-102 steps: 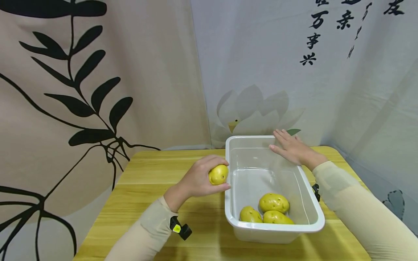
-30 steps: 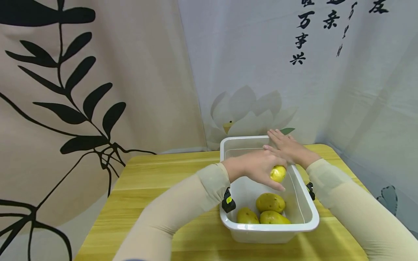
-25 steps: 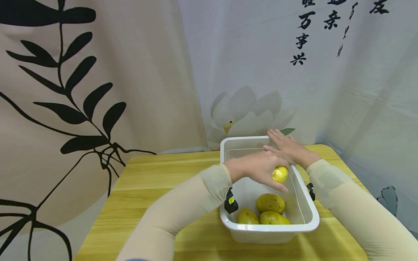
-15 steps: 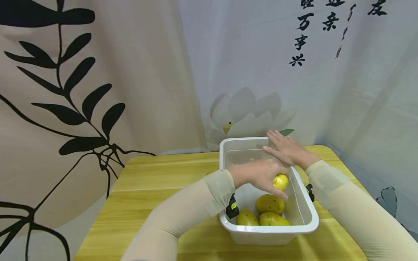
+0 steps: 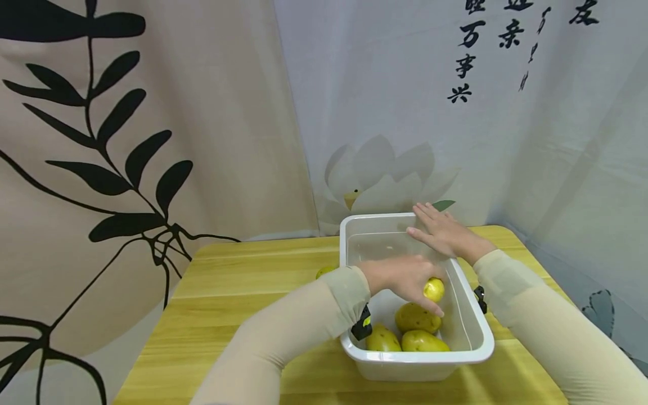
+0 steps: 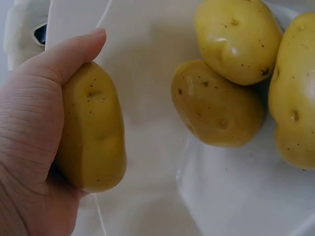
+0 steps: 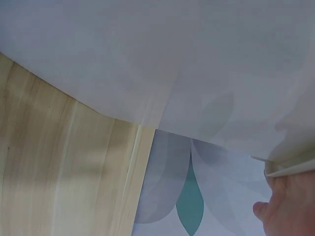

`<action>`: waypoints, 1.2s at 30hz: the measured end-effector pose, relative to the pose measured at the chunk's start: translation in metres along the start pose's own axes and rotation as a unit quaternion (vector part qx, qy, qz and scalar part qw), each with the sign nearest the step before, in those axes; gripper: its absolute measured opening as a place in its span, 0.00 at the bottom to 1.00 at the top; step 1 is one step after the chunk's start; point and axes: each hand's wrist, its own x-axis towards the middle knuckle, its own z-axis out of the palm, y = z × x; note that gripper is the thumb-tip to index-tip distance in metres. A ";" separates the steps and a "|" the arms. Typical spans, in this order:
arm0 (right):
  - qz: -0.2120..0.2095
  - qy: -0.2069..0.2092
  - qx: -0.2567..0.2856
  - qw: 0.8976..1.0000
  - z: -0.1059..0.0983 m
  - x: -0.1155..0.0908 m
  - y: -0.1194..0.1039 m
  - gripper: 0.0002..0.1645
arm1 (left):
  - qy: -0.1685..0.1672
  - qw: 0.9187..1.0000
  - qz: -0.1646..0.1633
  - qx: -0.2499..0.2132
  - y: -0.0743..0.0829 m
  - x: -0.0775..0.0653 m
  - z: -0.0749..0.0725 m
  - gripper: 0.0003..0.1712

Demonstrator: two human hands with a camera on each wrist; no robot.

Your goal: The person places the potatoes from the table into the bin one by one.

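My left hand reaches into a white plastic bin and grips a yellow potato near the right inner wall. In the left wrist view, thumb and palm wrap one side of that potato. Three more potatoes lie together on the bin's floor at the near end: one behind, one at left and one at right. My right hand rests on the bin's far right rim, its fingers straight; only part of it shows in the right wrist view.
The bin stands on a wooden table. Left of the bin another yellow potato peeks out from behind my left sleeve. A printed curtain hangs behind the table.
My left hand has carried the potato from left of the bin across its rim, then lower inside. A potato on the table has come into view behind the left sleeve. My right hand stays on the rim.
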 end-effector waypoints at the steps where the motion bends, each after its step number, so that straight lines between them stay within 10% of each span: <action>1: -0.001 0.000 -0.002 1.000 0.000 0.000 0.000 0.47 | -0.002 1.000 0.002 -0.001 0.000 0.000 0.001 0.36; 36: 0.006 -0.004 0.004 1.000 0.001 0.001 0.000 0.47 | -0.087 0.996 -0.026 -0.011 0.003 0.000 0.021 0.29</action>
